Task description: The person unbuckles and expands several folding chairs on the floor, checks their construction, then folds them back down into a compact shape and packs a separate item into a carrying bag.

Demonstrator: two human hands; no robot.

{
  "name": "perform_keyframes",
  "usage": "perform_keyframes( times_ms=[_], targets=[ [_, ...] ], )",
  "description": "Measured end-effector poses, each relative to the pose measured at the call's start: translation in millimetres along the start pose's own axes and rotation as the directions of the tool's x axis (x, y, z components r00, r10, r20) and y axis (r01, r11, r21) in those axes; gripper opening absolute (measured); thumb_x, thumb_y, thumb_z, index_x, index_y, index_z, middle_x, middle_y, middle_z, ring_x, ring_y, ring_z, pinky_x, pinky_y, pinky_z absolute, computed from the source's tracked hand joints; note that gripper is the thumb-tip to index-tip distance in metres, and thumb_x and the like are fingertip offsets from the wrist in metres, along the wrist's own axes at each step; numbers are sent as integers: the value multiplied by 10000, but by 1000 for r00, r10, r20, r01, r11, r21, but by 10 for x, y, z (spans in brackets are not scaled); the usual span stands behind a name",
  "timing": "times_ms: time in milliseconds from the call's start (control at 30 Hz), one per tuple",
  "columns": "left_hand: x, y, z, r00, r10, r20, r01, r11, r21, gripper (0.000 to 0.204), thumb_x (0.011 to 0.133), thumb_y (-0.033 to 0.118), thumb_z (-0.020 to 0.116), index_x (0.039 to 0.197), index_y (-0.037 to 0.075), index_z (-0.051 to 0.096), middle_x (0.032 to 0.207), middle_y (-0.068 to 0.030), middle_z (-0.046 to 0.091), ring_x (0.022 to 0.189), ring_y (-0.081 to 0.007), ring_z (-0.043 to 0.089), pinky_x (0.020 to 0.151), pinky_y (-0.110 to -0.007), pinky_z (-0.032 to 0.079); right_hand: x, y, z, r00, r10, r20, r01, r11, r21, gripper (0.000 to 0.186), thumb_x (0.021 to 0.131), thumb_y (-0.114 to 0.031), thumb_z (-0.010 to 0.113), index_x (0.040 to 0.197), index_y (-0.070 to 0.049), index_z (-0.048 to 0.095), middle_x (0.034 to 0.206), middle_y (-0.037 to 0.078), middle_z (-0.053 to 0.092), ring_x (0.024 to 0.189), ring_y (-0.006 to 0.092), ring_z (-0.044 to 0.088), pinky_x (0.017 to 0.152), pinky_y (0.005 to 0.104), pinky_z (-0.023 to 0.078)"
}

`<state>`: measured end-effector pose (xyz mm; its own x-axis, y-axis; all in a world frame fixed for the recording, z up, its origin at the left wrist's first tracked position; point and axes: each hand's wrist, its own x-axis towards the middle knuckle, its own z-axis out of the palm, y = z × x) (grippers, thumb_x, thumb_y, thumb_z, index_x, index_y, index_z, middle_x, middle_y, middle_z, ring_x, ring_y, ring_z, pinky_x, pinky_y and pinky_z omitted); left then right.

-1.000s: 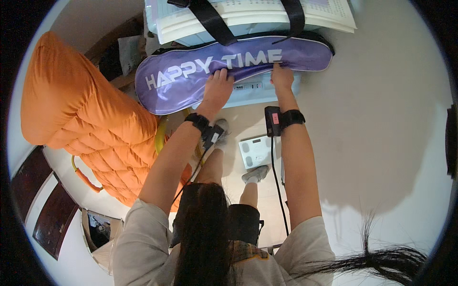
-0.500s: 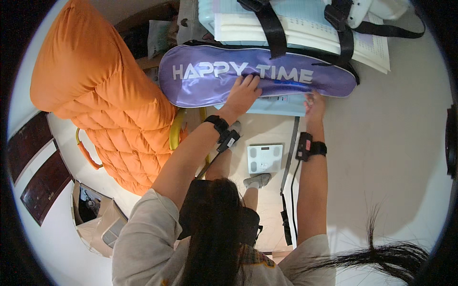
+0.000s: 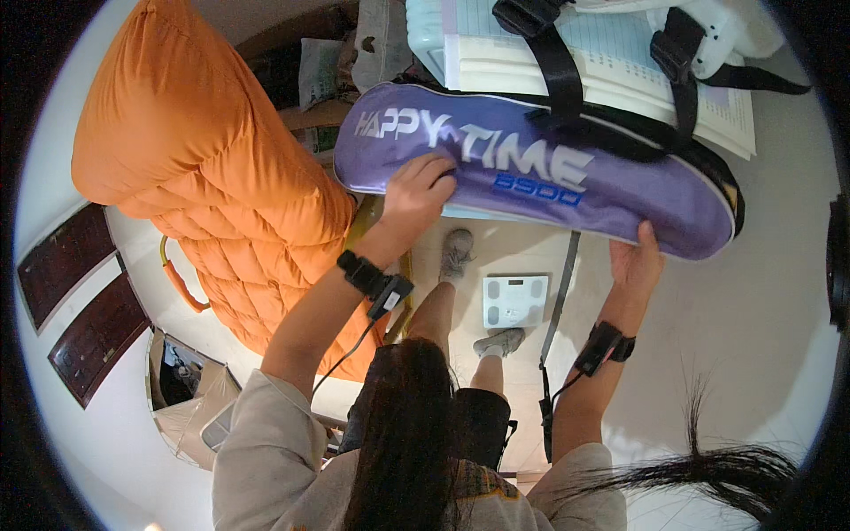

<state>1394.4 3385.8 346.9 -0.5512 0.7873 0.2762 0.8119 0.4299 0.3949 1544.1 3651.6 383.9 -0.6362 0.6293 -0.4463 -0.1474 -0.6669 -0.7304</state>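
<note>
A long purple bag (image 3: 620, 205), shaped like a racket bag, with white piping and big pale lettering, lies slanted in front of me, its right end nearer. My left hand (image 3: 414, 202) has its fingers curled on the bag's front face, left of the middle, by the lower edge. Under the right part, my right hand (image 3: 637, 258) grips the near edge with the thumb up on the face; its other fingers are mostly hidden beneath. Black buckled straps (image 3: 560, 75) hang down behind the bag, over a stack of papers (image 3: 611, 66).
At my left stands a puffy orange quilted cover (image 3: 239, 195) over something large. A white scale (image 3: 515, 303) lies on the floor by my feet. Lower left is an open cardboard box (image 3: 190, 389). A pale blue box edge (image 3: 426, 40) shows beside the papers, with plastic packets (image 3: 320, 73) farther left.
The bag's right end has swung toward me and lifted away from the straps. My right hand has shifted right and now grips its near edge. My left hand's fingers have curled in.
</note>
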Motion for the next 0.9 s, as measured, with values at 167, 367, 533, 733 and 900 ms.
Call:
perform_keyframes(
  times_ms=[167,367,533,733,900],
  targets=[
    [-232,-51,-189,968,-83,-236,90,996,21,88,575,15,545,629,28,478,877,-118,614,815,-274,604,660,-336,502,-147,168,-12,945,66,319,-145,962,233,565,722,-25,613,1248,-44,405,1259,160,428,1170,316,408,993,511,300],
    [-494,-599,-9,487,-685,-542,787,613,-68,394,728,96,595,1064,1,414,1166,-200,425,930,-340,451,826,-398,364,-141,1025,591,847,108,521,-311,895,320,457,772,-20,564,1211,-59,446,1240,106,451,1207,257,360,1038,438,229],
    [-426,-616,122,22,-938,347,-64,-348,-935,501,872,95,427,1318,22,211,1288,-150,311,1176,-338,343,1015,-427,298,-112,1740,885,943,292,161,-323,918,229,497,745,27,579,1206,-61,416,1182,88,468,1136,254,423,1003,458,312],
    [-628,-834,351,296,-815,498,-382,-579,-721,307,880,101,448,1171,10,413,1222,-125,438,1134,-255,418,964,-409,366,-218,1728,699,906,352,236,-362,932,0,404,871,-256,501,1209,-74,379,1155,109,469,1053,247,492,887,439,441],
    [-530,-777,572,232,-756,612,-268,-654,-707,247,846,15,499,1092,12,473,1109,-110,521,1020,-233,506,932,-375,404,28,1562,745,929,367,39,-345,901,-262,457,847,-414,505,1137,-68,438,1085,93,545,933,208,557,829,395,440]
  ],
)
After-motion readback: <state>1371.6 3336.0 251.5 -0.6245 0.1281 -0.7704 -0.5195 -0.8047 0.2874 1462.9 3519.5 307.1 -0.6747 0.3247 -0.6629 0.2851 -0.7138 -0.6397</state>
